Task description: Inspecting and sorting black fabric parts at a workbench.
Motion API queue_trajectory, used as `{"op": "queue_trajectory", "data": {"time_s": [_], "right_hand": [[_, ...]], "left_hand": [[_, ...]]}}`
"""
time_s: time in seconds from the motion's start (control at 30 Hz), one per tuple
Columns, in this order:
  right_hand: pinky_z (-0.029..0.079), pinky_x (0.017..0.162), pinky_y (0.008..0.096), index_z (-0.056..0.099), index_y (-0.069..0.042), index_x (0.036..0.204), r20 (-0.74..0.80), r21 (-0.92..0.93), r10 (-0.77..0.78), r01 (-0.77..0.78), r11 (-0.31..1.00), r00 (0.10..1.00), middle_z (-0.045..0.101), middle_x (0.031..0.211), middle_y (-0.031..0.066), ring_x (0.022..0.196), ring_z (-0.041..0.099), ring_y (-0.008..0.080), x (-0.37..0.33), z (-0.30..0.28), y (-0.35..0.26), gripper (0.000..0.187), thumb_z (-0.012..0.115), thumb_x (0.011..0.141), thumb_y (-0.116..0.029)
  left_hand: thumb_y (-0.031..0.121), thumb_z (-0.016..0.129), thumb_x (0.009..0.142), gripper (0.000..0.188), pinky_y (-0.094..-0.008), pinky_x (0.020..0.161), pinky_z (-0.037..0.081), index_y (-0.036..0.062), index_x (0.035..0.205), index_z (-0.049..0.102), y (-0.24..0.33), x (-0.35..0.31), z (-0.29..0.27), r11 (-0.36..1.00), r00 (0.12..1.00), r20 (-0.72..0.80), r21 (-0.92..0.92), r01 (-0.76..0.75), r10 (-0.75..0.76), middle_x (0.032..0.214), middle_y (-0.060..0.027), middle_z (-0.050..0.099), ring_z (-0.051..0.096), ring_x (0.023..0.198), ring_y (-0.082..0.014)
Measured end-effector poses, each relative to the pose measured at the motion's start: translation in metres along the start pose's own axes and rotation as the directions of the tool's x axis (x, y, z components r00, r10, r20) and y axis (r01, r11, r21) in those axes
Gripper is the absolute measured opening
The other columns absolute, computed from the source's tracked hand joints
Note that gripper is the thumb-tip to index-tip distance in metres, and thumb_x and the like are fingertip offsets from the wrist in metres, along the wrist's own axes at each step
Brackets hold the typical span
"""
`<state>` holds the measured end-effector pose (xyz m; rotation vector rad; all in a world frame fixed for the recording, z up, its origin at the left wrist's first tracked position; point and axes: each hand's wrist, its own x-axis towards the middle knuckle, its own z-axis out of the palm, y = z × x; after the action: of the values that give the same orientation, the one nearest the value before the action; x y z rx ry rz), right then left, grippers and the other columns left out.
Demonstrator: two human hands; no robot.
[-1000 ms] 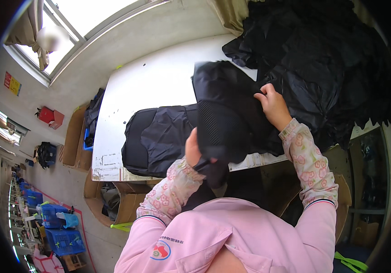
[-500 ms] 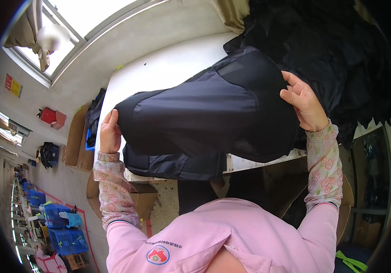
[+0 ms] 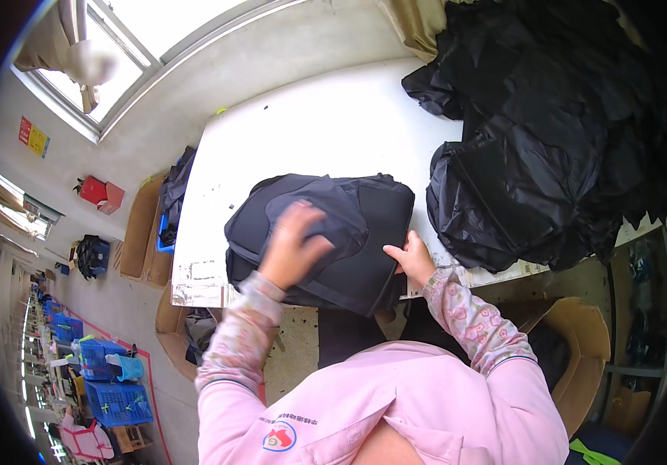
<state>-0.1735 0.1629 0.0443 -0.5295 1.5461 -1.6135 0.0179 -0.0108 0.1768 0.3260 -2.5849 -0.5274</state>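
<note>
A black garment piece [image 3: 386, 213] with smooth and mesh panels lies flat on a stack of dark fabric at the near edge of the white table [image 3: 310, 116]. Over its left part is my left hand [image 3: 291, 252], somewhat blurred, thumb apart from the stretched fingers, holding nothing. Whether its palm touches the cloth I cannot tell. At the piece's right edge my right hand [image 3: 413, 258] is closed on the fabric, its thumb near the edge and its other fingers partly hidden.
A large heap of black fabric [image 3: 535, 155] covers the table's right side. Cardboard boxes [image 3: 582, 341] stand below the table at right and left. Beside the table's left edge, a blue bin [image 3: 166, 236] holds dark cloth. More blue baskets [image 3: 116, 401] stand farther left.
The garment piece, held stretched between both hands before, now lies down on the stack. My left hand has let go and moved right over it; my right hand has come down and left.
</note>
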Motion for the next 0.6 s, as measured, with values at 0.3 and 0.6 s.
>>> {"op": "queue_trajectory", "data": {"time_s": [0.3, 0.6], "right_hand": [[0.05, 0.046, 0.0294, 0.066, -0.001, 0.085, -0.07, 0.037, -0.025, 0.028, 0.999, 0.997, 0.065, 0.072, 0.0045, 0.055, 0.061, 0.0132, 0.096, -0.034, -0.02, 0.028, 0.063, 0.092, -0.028], [0.051, 0.048, 0.0264, 0.06, -0.003, 0.092, -0.212, -0.034, -0.051, 0.045, 0.998, 0.976, 0.064, 0.071, 0.0068, 0.053, 0.061, 0.0145, 0.117, -0.075, -0.112, 0.034, 0.058, 0.095, -0.036]], "left_hand": [[0.063, 0.058, 0.083, 0.079, -0.067, 0.108, 0.018, 0.0223, 0.147, 0.037, 0.03, -0.06, 0.115, 0.975, 0.94, 0.334, 0.222, -0.008, -0.069, 0.156, -0.0196, 0.02, 0.018, 0.143, -0.0402], [0.063, 0.058, 0.083, 0.079, -0.065, 0.109, 0.017, 0.0222, 0.147, 0.037, 0.029, -0.067, 0.113, 0.973, 0.941, 0.311, 0.22, 0.066, -0.134, 0.156, -0.0186, 0.019, 0.017, 0.144, -0.0378]]}}
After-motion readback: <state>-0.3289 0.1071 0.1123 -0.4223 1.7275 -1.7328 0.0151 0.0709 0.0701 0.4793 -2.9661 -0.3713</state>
